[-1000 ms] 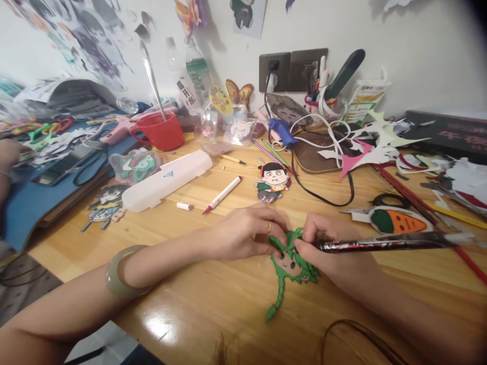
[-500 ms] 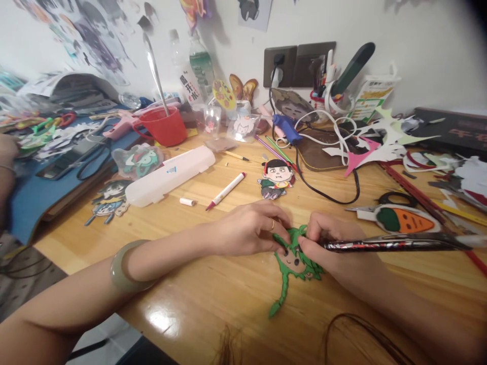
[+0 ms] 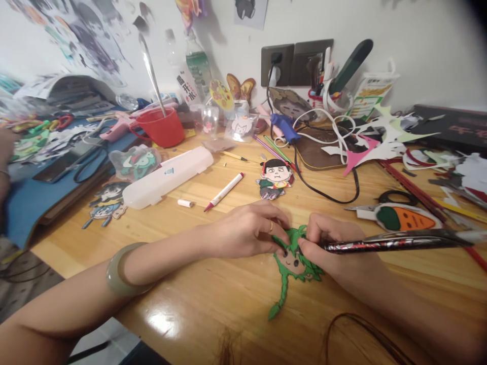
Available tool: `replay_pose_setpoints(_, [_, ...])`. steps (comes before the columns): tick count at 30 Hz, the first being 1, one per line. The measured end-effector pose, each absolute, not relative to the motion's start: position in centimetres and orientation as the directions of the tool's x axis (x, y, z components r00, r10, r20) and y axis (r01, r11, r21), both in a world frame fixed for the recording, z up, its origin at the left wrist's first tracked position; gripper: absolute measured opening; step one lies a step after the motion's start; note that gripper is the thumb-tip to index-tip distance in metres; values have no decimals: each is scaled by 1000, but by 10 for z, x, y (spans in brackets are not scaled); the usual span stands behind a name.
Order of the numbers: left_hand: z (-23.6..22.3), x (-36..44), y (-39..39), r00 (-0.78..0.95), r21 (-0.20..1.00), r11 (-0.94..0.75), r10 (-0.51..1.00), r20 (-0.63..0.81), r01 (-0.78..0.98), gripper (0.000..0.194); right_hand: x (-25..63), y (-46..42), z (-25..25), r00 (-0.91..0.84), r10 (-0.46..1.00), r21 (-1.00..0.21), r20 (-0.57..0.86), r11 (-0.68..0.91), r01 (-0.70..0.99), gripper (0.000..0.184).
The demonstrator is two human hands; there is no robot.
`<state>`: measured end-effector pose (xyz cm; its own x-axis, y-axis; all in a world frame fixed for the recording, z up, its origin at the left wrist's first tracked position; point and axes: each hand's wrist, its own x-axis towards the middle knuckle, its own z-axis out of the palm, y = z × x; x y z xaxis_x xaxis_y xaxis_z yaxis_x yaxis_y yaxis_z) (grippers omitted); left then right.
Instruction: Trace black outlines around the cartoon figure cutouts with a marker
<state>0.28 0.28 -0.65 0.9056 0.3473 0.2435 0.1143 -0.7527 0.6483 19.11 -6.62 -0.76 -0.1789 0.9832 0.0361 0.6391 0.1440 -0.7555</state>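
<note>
"While the right hand (image 3: 332,229) has its fingers clamped on the dark pen (image 3: 388,242), which way does that lie?"

"Nearly level, crosswise, tail rightward, gripped end toward the green-haired cutout (image 3: 292,264)."

"And the cutout?"

"Flat on the counter (image 3: 213,294), braid (image 3: 283,290) pointing nearward, slightly left; the left hand (image 3: 251,230) touches it, fingers slightly apart."

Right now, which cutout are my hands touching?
The green-haired cutout with the long braid: your left hand and right hand touch it. The carrot cutout and black-haired, green-sleeved cutout lie untouched.
</note>
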Motion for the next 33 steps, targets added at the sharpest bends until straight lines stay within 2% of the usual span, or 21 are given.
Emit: replay_pose_setpoints(33, [-7, 2, 3, 908, 637, -763, 339, 246, 112, 10, 190, -65, -7, -187, 982, -767, 17, 132, 628, 24])
